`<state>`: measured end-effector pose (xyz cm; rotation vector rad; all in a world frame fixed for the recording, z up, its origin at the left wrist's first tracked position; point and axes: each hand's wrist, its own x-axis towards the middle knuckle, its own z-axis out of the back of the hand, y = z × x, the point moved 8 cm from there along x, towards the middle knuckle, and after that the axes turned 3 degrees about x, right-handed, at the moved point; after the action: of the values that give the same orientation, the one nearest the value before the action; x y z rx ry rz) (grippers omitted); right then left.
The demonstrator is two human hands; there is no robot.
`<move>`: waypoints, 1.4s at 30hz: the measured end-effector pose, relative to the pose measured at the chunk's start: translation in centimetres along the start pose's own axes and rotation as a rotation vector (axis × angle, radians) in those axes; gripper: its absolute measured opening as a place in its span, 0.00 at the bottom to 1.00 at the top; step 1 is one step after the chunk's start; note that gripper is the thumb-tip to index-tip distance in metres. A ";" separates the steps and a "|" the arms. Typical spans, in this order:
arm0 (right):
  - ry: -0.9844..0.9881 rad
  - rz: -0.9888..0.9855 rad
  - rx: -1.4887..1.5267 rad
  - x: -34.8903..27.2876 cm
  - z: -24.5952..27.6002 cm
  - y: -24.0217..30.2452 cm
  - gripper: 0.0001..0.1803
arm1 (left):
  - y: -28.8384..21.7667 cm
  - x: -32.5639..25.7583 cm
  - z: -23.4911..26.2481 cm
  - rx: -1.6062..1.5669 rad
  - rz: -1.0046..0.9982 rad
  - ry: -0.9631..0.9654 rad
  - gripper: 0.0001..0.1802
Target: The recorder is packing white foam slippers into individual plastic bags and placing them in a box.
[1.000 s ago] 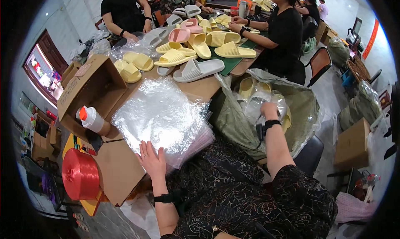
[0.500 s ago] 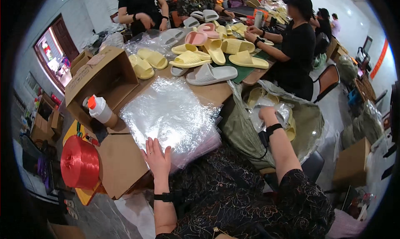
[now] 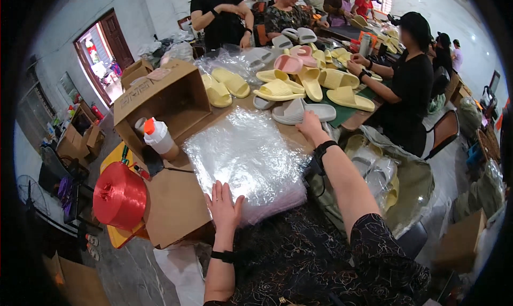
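The person's right hand (image 3: 311, 127) was stretched out over the table to the near side of a grey slipper (image 3: 291, 111), its fingertips at or just beside the sole; whether they had closed on it could not be told. The left hand (image 3: 225, 207) gripped nothing: it lay flat, fingers extended, on the near edge of a stack of clear plastic sleeves (image 3: 240, 146), which spread out between the two hands.

Just beyond the right hand, past the grey slipper, were piled yellow slippers (image 3: 310, 81) and pink slippers (image 3: 290, 64). To the right of that hand and nearer the body, below the forearm, a green sack (image 3: 414, 191) held slippers in clear wrapping (image 3: 378, 173). Left of the left hand stood a red roll of twine (image 3: 120, 195); farther out on that side, a white bottle (image 3: 159, 140) with an orange cap stood before an open cardboard box (image 3: 187, 75).
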<state>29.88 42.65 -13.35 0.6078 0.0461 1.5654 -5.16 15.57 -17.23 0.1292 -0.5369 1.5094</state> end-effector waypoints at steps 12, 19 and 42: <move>-0.176 0.159 0.700 4.0 8.5 6.8 0.17 | -0.2 0.1 0.3 -0.015 0.023 0.018 0.37; -0.151 0.288 1.113 1.1 17.8 14.6 0.11 | -0.4 -0.1 -0.2 -0.015 -0.014 -0.030 0.35; 0.563 0.403 0.866 -16.5 -0.8 26.3 0.26 | -0.3 0.0 -1.3 0.197 -0.019 0.133 0.31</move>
<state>4.85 24.58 -9.52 0.8466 1.1299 2.0547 -4.58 16.06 -18.31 0.1845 -0.2794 1.5379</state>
